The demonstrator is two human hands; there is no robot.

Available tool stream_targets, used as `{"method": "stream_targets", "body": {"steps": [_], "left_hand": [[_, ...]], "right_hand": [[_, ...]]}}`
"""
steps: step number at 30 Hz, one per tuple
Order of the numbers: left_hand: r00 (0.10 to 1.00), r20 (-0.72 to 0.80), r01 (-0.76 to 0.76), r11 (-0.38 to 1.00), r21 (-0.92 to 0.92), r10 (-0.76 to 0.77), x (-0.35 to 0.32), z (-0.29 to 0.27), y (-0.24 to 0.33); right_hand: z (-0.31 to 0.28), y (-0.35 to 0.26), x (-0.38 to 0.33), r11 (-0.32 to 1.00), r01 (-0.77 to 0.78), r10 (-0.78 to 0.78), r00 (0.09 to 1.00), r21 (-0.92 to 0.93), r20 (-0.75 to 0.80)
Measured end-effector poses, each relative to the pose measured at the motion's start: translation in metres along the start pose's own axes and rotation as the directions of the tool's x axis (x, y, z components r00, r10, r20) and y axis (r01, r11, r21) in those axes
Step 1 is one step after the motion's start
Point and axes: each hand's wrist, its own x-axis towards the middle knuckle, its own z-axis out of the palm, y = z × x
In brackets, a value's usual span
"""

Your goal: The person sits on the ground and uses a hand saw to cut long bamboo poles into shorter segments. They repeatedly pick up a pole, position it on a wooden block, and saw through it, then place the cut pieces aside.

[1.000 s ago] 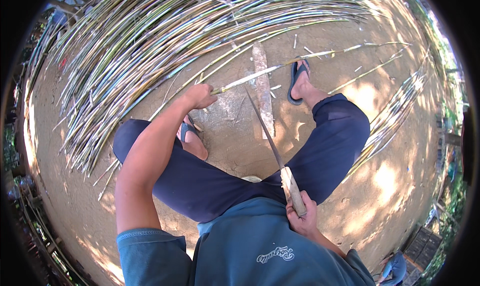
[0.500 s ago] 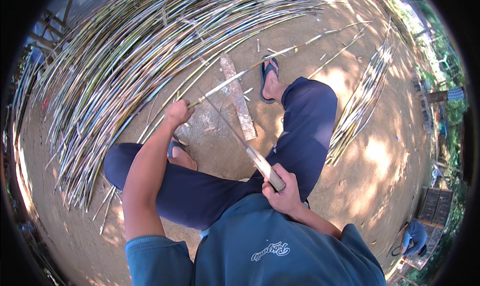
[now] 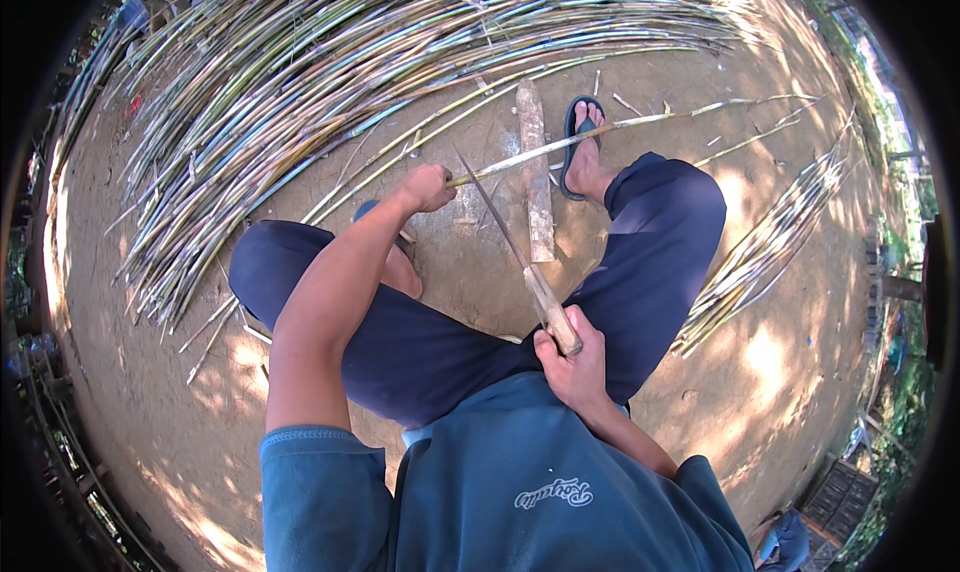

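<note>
My left hand [image 3: 428,188] is closed around the near end of a long, thin bamboo pole [image 3: 540,154]. The pole runs to the right over a worn wooden board [image 3: 534,177] and past my sandalled foot. In my right hand [image 3: 577,357], low between my thighs, is the wooden handle of a long, narrow-bladed knife [image 3: 515,242]. Its blade points up and away, the tip close to the pole beside my left hand. Whether the blade touches the pole I cannot tell.
A broad heap of bamboo poles [image 3: 300,112] covers the ground at the far left. To my right lies a smaller bundle of poles [image 3: 765,257]. My sandalled foot [image 3: 582,147] stands just past the board. Another person [image 3: 785,542] is at the lower right edge.
The whole view has shifted, so the ground and poles sit further right in the picture. Both hands keep their holds on the pole and the knife.
</note>
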Motion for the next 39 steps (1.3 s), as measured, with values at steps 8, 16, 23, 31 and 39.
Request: {"method": "stream_targets", "body": {"steps": [8, 16, 23, 31, 39], "left_hand": [[0.999, 0.023, 0.043, 0.998, 0.043, -0.044, 0.009, -0.014, 0.014], [0.924, -0.372, 0.049, 0.933, 0.356, 0.093, -0.062, -0.187, 0.081], [0.912, -0.365, 0.286, 0.925, 0.248, -0.184, -0.095, -0.171, 0.044], [0.983, -0.129, 0.161, 0.953, 0.256, -0.132, -0.048, -0.136, 0.061], [0.929, -0.367, 0.177, 0.925, 0.337, -0.045, -0.054, -0.139, 0.085]], "right_hand": [[-0.002, 0.003, 0.007, 0.999, 0.023, -0.024, 0.999, -0.033, -0.033], [-0.018, -0.051, 0.012, 0.966, 0.241, -0.234, 0.969, 0.095, -0.079], [0.012, -0.065, 0.038, 0.957, 0.258, -0.266, 0.963, 0.135, 0.043], [0.010, -0.058, 0.041, 0.975, 0.199, -0.202, 0.979, 0.103, 0.020], [-0.008, -0.063, 0.036, 0.986, 0.149, -0.152, 0.988, 0.067, 0.034]]}}
